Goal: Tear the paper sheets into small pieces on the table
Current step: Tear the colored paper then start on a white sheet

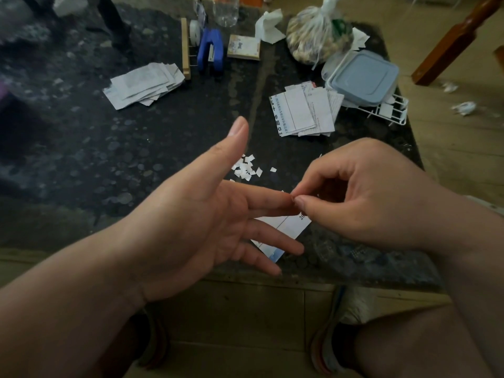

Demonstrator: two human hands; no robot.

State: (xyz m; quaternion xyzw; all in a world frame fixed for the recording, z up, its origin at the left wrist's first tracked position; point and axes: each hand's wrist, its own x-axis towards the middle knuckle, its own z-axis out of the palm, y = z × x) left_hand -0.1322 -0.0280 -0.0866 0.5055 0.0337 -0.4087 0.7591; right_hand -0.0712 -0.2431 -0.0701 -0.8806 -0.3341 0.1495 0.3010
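My left hand [196, 222] hovers open over the near edge of the dark table [81, 159], fingers straight and spread. My right hand [362, 197] has thumb and forefinger pinched together at the tip of my left index finger; no paper shows between them. Under my left fingers a printed paper sheet [286, 226] lies at the table's front edge. A small heap of torn white pieces [246, 167] sits just beyond my hands. Two stacks of paper slips lie further back, one at the right [302, 110] and one at the left [144, 84].
At the back stand a blue stapler [210, 50], a notepad [244, 47], a clear bottle [225, 9] and a tied plastic bag [316, 36]. A grey-lidded box [362, 75] and white wire rack [390, 110] sit at the right edge. Crumpled paper [463, 107] lies on the floor.
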